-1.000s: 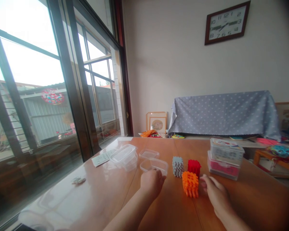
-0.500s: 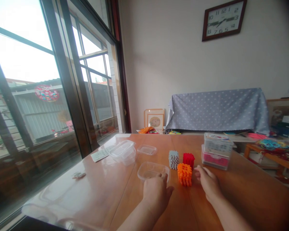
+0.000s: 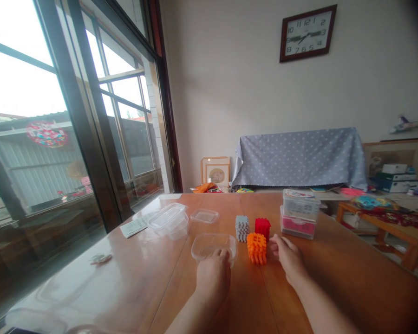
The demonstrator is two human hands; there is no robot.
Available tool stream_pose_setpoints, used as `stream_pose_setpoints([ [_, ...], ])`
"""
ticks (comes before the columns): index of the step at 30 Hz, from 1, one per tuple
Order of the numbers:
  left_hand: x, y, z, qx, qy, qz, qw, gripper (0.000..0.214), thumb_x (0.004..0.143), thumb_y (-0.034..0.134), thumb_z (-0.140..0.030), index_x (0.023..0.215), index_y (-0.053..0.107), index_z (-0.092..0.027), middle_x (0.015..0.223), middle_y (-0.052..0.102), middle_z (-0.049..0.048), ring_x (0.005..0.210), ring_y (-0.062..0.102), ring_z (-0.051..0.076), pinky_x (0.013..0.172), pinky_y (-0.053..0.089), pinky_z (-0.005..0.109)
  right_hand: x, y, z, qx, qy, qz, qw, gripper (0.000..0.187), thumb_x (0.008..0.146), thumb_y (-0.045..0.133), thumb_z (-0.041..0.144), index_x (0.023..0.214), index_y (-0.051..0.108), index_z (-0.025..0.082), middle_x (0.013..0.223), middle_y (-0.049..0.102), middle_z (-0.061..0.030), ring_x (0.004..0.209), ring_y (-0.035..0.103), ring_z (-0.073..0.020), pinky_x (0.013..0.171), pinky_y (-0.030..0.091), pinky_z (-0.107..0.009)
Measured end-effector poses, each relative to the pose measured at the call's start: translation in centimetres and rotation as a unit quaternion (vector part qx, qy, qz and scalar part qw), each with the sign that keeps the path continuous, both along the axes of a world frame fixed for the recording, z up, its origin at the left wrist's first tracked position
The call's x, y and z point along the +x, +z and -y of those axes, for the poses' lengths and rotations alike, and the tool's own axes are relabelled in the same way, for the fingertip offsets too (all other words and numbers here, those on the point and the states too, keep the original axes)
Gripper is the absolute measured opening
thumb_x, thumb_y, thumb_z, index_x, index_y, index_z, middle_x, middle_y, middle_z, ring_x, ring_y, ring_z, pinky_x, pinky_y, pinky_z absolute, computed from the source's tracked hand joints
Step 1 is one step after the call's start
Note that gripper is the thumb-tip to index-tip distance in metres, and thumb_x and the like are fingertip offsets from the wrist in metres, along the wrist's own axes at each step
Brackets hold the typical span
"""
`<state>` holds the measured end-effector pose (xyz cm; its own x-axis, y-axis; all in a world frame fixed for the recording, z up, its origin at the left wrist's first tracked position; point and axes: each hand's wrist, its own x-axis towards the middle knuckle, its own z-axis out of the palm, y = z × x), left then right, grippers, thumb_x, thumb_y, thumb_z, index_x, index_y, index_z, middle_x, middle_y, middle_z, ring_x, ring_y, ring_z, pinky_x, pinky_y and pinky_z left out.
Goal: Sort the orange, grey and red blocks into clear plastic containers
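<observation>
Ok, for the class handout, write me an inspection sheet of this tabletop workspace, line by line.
Surface: glossy wooden table, reflecting the window.
Things: clear plastic tub; orange block cube, red block cube, grey block cube.
Clutter: stacked lidded boxes, second clear tub, clear lid, paper slip.
Hands: left hand on the tub's near rim; right hand open, just right of the orange block cube.
Cables: nothing seen.
Surroundings: window, wall clock, polka-dot cloth.
</observation>
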<state>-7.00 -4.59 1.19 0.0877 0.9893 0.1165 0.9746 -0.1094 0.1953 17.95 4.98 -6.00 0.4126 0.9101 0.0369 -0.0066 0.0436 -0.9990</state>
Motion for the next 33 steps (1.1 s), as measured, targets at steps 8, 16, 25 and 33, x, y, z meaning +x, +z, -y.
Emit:
stream_pose_setpoints([
  [8,1.4,-0.1,-0.5,0.038,-0.024,-0.003,0.999,0.016,0.094,0.05,-0.025,0.104,0.063,-0.026,0.107,0.073,0.0035,0.094,0.072,0.025,0.075,0.052,0.032,-0.3,0.2,-0.1,-0.002,-0.004,-0.001,1.0,0.051,0.078,0.061,0.064,0.09,0.076,0.016,0.075,0.073,-0.0072,0.075,0.064,-0.0234,0.059,0.043,-0.03],
  [16,2.2,0.2,-0.3,0.033,-0.028,0.002,0.999,0.021,0.094,0.052,-0.028,0.111,0.065,-0.027,0.111,0.073,0.0053,0.094,0.073,0.026,0.074,0.053,0.033,-0.3,0.7,0.3,-0.005,-0.009,0.0,1.0,0.05,0.079,0.06,0.063,0.09,0.076,0.017,0.075,0.073,-0.0065,0.074,0.064,-0.0232,0.058,0.042,-0.03],
  [25,3.0,0.4,0.2,0.03,-0.044,0.0,0.999,0.015,0.092,0.055,-0.027,0.101,0.066,-0.025,0.103,0.074,0.0045,0.092,0.073,0.027,0.072,0.051,0.032,-0.2,0.4,0.0,-0.007,-0.007,-0.005,1.0,0.05,0.078,0.06,0.063,0.088,0.076,0.017,0.074,0.073,-0.0066,0.071,0.063,-0.0219,0.057,0.041,-0.029],
  [33,3.3,0.6,1.3,0.107,-0.048,0.042,0.992,0.019,0.096,0.053,-0.035,0.109,0.066,-0.029,0.105,0.07,0.0026,0.086,0.071,0.024,0.071,0.05,0.032,-0.4,0.7,0.2,-0.003,-0.004,-0.017,1.0,0.048,0.078,0.06,0.063,0.084,0.076,0.018,0.075,0.073,-0.0067,0.069,0.063,-0.0211,0.057,0.043,-0.029],
])
